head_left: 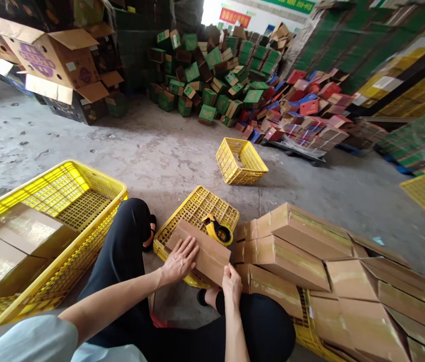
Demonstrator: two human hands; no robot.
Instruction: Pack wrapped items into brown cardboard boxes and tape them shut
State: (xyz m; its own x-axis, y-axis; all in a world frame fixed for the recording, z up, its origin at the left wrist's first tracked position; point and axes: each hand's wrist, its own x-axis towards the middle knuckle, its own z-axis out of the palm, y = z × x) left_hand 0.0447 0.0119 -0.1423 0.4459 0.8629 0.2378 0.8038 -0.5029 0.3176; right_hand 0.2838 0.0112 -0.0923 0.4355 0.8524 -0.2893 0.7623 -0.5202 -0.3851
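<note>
A brown cardboard box (206,246) rests on an upturned yellow plastic crate (212,198) between my knees. My left hand (179,259) lies flat on the box's top, fingers stretched out. At the box's right end, my right hand (232,282) is closed, its fingers bent against the near corner; whether it pinches a flap or a bit of tape is too small to tell. Just beyond the box, a yellow-and-black tape dispenser (218,230) lies on the crate.
A large yellow crate (121,193) at left holds taped boxes (19,236). More taped boxes (306,246) are stacked at right. A small yellow crate (240,176) stands ahead on the concrete floor. Piles of green boxes (208,113) and red boxes (308,107) lie farther back.
</note>
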